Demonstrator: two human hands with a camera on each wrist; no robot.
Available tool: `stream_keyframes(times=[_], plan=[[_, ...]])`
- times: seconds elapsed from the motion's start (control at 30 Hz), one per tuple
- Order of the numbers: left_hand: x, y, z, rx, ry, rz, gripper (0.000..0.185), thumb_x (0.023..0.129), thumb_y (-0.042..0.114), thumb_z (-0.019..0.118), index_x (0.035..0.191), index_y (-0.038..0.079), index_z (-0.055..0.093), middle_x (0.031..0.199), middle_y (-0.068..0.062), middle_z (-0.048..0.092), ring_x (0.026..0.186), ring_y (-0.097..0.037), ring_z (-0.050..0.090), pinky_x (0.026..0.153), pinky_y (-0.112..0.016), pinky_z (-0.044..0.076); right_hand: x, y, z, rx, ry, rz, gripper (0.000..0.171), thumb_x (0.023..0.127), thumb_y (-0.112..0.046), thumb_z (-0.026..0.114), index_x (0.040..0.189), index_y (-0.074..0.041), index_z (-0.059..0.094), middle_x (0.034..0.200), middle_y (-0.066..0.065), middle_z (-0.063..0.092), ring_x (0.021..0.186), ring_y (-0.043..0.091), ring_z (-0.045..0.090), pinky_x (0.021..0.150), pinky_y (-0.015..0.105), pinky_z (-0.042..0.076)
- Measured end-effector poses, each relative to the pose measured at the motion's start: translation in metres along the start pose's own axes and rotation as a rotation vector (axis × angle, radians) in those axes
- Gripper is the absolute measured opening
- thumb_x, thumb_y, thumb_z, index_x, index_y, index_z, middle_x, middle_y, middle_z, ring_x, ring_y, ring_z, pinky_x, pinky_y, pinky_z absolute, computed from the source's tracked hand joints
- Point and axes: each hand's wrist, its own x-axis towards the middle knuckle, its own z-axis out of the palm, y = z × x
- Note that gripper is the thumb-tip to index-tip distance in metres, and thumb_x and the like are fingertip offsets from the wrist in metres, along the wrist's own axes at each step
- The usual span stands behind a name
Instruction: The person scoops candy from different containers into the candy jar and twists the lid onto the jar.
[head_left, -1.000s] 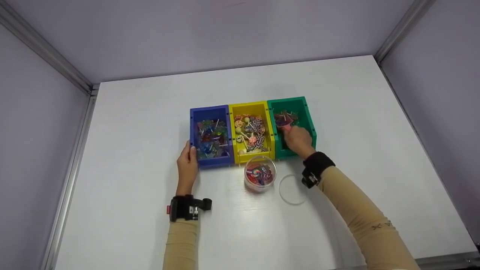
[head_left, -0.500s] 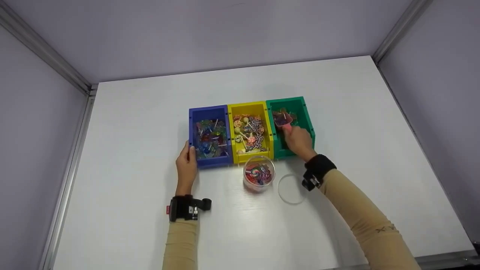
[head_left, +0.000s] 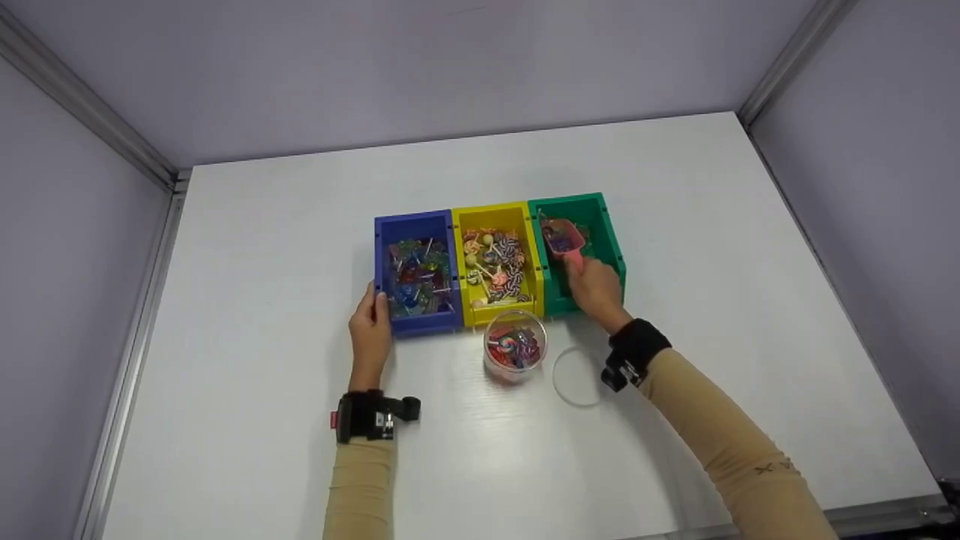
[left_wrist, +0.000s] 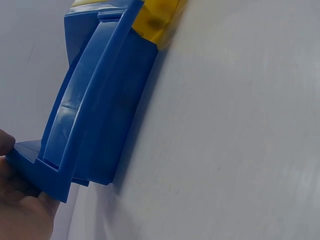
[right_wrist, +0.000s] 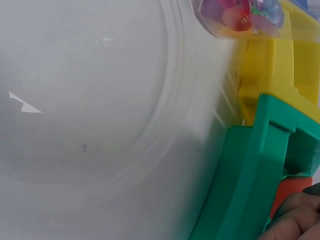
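Three bins stand side by side: a blue bin [head_left: 382, 247], a yellow bin [head_left: 493, 214] and a green bin [head_left: 611, 240], the first two full of wrapped lollipops. My right hand [head_left: 596, 289] grips the handle of a pink scoop [head_left: 562, 238] loaded with sweets, held over the green bin [right_wrist: 240, 200]. My left hand [head_left: 370, 330] holds the near left corner of the blue bin [left_wrist: 95, 120], thumb on its rim. A clear round jar [head_left: 514, 346] holding sweets stands in front of the yellow bin [right_wrist: 270, 75].
The jar's clear lid [head_left: 576, 376] lies flat on the white table [head_left: 262, 262], just right of the jar and under my right wrist. Grey walls with metal rails close in the table on the left, back and right.
My right hand has raised the pink scoop out of the sweets in the green bin and drawn it slightly back. The left hand stays on the blue bin.
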Motion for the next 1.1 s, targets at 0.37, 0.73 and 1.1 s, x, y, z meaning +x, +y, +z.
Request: stream_keyframes(times=[0.37,0.73,1.1], plan=[[0.0,-0.001,0.001,0.008,-0.001,-0.015,0.046,0.103,0.013,0.044,0.143,-0.01,0.037,0.148,-0.026,0.041,0.142,-0.036,0.037,0.119,-0.047,0.034,-0.006,0.008,0.004,0.127,0.083,-0.05,0.039,0.102,-0.032,0.046,0.072,-0.008,0.048,0.063,-0.002,0.038,0.059,0.014,0.038,0.051,0.024,0.026],[0.001,-0.001,0.0,0.001,-0.016,0.003,0.046,0.104,0.013,0.042,0.143,-0.009,0.036,0.149,-0.026,0.041,0.142,-0.036,0.037,0.119,-0.046,0.034,-0.009,0.015,0.002,0.242,0.085,-0.066,0.037,0.102,-0.031,0.046,0.079,-0.003,0.053,0.066,-0.001,0.039,0.062,0.014,0.039,0.052,0.023,0.029],[0.001,-0.002,0.0,-0.008,-0.017,0.007,0.045,0.104,0.013,0.042,0.143,-0.009,0.037,0.148,-0.025,0.041,0.143,-0.036,0.036,0.12,-0.046,0.033,-0.016,0.021,-0.006,0.282,0.104,-0.1,0.036,0.101,-0.027,0.051,0.075,-0.001,0.054,0.062,-0.002,0.038,0.059,0.013,0.038,0.052,0.022,0.028]])
